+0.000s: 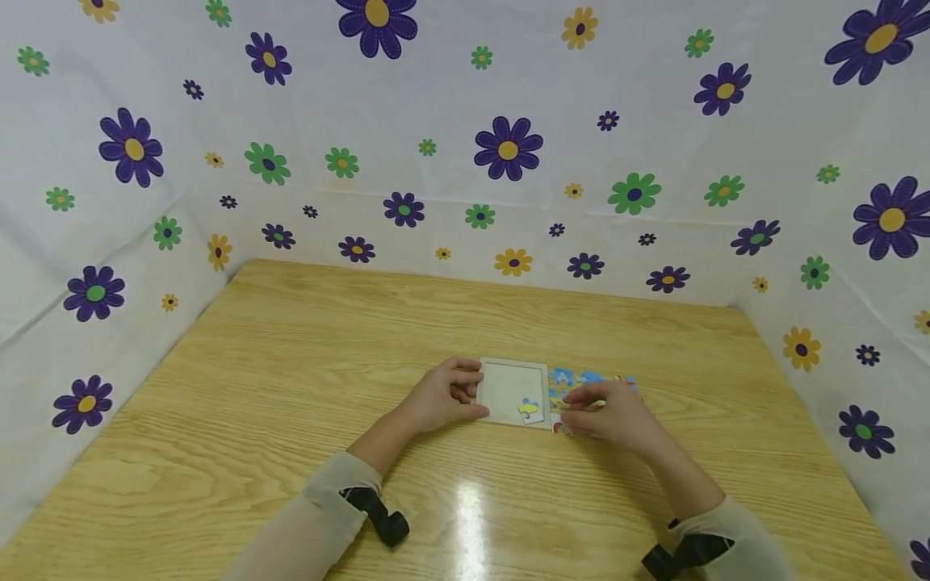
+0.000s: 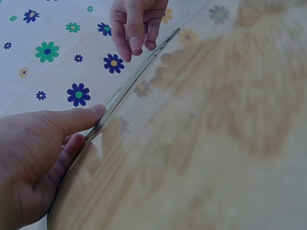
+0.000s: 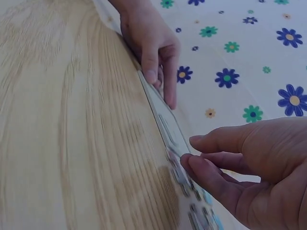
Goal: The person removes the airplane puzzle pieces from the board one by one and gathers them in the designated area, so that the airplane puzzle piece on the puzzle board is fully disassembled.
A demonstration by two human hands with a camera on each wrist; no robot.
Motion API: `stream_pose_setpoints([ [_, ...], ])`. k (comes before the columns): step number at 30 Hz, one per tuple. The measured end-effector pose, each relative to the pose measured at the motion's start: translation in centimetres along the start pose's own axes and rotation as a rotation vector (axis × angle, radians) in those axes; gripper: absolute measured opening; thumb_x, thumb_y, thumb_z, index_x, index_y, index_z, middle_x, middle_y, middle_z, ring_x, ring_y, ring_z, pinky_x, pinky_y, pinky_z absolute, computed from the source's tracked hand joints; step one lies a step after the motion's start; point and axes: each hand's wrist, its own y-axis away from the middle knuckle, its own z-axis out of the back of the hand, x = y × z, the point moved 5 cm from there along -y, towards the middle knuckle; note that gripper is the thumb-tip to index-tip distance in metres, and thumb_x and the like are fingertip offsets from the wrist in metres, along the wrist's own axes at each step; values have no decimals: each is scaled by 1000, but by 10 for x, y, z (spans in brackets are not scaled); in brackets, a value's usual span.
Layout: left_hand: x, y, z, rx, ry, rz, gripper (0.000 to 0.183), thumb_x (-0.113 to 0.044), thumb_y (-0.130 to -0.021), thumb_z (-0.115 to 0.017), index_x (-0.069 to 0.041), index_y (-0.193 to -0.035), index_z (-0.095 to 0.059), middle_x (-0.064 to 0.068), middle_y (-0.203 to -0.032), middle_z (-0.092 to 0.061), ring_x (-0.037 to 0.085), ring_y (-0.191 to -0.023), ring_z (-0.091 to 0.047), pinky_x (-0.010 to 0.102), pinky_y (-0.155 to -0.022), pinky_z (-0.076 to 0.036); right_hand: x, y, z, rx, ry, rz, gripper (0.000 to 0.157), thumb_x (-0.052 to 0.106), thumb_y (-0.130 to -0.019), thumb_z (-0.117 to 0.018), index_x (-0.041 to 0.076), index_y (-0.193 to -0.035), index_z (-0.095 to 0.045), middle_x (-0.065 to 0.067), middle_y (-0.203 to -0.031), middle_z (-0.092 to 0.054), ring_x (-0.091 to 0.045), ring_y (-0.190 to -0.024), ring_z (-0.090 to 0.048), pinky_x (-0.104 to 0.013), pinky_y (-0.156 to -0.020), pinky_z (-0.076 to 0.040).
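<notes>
A square, pale puzzle tray [image 1: 508, 387] with a raised rim lies on the table. One jigsaw piece [image 1: 529, 410] in yellow, blue and white sits in its near right corner. My left hand [image 1: 446, 395] holds the tray by its left side, thumb at the near corner and fingers further back along the edge. Just right of the tray lie several colourful loose jigsaw pieces [image 1: 563, 377]. Over these hovers my right hand [image 1: 610, 411], partly covering them. In the right wrist view its thumb [image 3: 216, 140] and forefinger are apart, with nothing seen between them.
The wood-grain table [image 1: 349, 339] extends around the tray on all sides. A white cloth [image 1: 436, 105] printed with flowers stands behind the table and along both sides. Black wrist straps with cameras [image 1: 381, 516] sit on both sleeves.
</notes>
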Motion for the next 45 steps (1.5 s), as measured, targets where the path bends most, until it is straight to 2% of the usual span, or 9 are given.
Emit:
stream_pose_setpoints([
  [8,0,4,1,-3,0,-2,58,-15,-82,-84,0,-133,-62,7,-136,-54,12,-91,-58,20,-78,-53,21,-17,-35,0,75,22,25,18,-87,-77,-1,-104,-74,-5,-85,-67,-10,-67,-64,-23,-58,-53],
  [15,-2,3,-1,9,5,-10,59,-15,-82,-84,1,-134,-60,8,-137,-53,11,-92,-58,20,-79,-53,25,-20,-40,-22,161,-38,22,19,-82,-83,5,-96,-73,-3,-85,-66,-14,-75,-58,-26,-65,-48],
  [17,-2,2,1,4,2,-6,59,-15,-82,-84,1,-134,-60,8,-136,-54,11,-92,-58,20,-79,-53,25,-21,-39,-4,142,-35,20,17,-83,-82,6,-96,-71,-4,-88,-67,-15,-79,-59,-27,-68,-51],
  [21,-2,1,4,-10,-10,7,60,-15,-82,-84,-2,-135,-60,5,-134,-55,11,-92,-58,21,-80,-53,24,-20,-39,40,11,-38,14,9,-90,-74,2,-100,-66,-9,-92,-68,-15,-77,-64,-28,-68,-58],
  [26,-2,2,2,2,-9,1,59,-16,-83,-83,-1,-135,-60,6,-136,-54,12,-92,-58,21,-80,-53,18,-14,-33,126,-170,-60,17,6,-97,-63,-6,-110,-63,-15,-96,-66,-18,-75,-68,-30,-67,-61],
  [30,-1,2,0,10,3,-2,59,-17,-83,-83,-1,-135,-60,6,-135,-54,12,-92,-57,21,-79,-52,11,-6,-23,173,-238,-53,25,9,-99,-61,-8,-117,-60,-16,-99,-65,-21,-79,-71,-32,-69,-61],
  [39,-1,1,0,4,5,-2,59,-15,-83,-83,-2,-135,-60,6,-135,-54,12,-91,-57,21,-79,-52,-13,13,7,223,-254,34,35,10,-99,-62,-13,-125,-56,-20,-109,-61,-18,-87,-69,-31,-77,-61],
  [42,-2,2,1,5,1,-1,59,-15,-83,-83,-1,-135,-60,6,-137,-53,12,-92,-57,20,-79,-52,-23,19,17,225,-235,36,38,13,-100,-61,-14,-127,-56,-19,-115,-64,-14,-89,-67,-30,-78,-60],
  [45,-2,2,1,9,3,3,60,-16,-83,-83,-1,-136,-59,7,-137,-53,12,-92,-57,21,-79,-53,-31,25,25,221,-210,1,39,18,-102,-58,-11,-129,-58,-14,-109,-66,-13,-85,-65,-29,-74,-58],
])
